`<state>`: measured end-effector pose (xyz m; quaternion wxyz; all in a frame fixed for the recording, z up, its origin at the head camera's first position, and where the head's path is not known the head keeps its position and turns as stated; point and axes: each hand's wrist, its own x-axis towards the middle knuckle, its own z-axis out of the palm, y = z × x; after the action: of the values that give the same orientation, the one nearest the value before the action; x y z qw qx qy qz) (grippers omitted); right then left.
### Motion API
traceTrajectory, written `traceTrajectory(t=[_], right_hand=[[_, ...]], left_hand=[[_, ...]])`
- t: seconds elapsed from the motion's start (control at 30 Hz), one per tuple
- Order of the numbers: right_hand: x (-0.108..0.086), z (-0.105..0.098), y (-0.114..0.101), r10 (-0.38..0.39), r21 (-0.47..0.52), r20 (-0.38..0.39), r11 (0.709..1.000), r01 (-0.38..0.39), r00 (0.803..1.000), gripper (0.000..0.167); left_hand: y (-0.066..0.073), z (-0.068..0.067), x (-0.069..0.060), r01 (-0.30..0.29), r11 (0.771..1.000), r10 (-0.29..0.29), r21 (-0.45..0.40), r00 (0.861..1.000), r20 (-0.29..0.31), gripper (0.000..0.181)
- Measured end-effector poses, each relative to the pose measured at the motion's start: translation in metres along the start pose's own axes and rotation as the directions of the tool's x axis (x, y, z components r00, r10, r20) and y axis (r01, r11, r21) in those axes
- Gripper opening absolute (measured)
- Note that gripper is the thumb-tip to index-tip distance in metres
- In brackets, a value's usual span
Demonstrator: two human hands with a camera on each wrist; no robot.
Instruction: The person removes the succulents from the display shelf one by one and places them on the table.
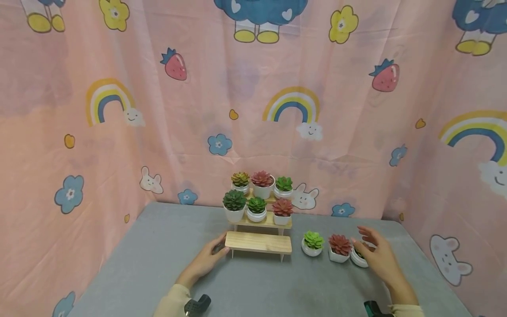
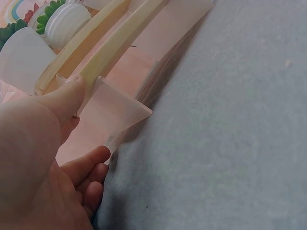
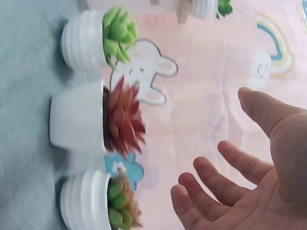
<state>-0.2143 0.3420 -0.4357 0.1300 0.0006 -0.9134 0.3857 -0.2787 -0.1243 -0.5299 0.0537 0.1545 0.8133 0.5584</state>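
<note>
Succulent point(image 3: 122, 201) and white ribbed pot point(image 3: 81, 201), rightmost of three beside the stand point(image 1: 257, 243), sit toward the surface's point(image 1: 309, 286) right edge, near the right grip point(image 1: 380, 255), which hangs spread-fingered and empty. I'd guess it's light and stiff, the glaze slippery, leaves easily bent; best held round the pot's sides. The left grip's point(image 1: 206, 259) thumb touches the stand; whether it's pinching, I can't tell.

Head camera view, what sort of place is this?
Probably an indoor tabletop set-up, though the wider room is hidden: a grey table, pink cartoon-print fabric hanging behind it, and stepped wooden shelves holding potted succulents.
</note>
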Motion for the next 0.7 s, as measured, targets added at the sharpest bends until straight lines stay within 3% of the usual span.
traceTrajectory(t=[0.23, 0.4, 0.57, 0.7], right_hand=[[-0.002, 0.018, -0.017, -0.050, 0.025, 0.024, 0.998, 0.050, 0.998, 0.055], [-0.002, 0.030, -0.027, -0.087, 0.124, 0.048, 0.989, 0.080, 0.995, 0.050], [0.006, 0.048, -0.037, -0.143, 0.152, 0.073, 0.980, 0.131, 0.987, 0.047], [0.014, 0.060, -0.046, -0.136, 0.179, 0.096, 0.977, 0.117, 0.986, 0.049]], left_hand=[[-0.001, 0.002, 0.001, -0.012, 1.000, 0.012, 0.000, 1.000, 0.005, 0.064], [-0.002, 0.002, 0.001, -0.018, 1.000, 0.018, -0.001, 1.000, 0.000, 0.064], [-0.001, 0.001, 0.000, -0.009, 1.000, 0.009, 0.005, 1.000, -0.010, 0.063], [0.002, 0.000, -0.002, -0.007, 1.000, 0.007, -0.013, 1.000, -0.002, 0.062]])
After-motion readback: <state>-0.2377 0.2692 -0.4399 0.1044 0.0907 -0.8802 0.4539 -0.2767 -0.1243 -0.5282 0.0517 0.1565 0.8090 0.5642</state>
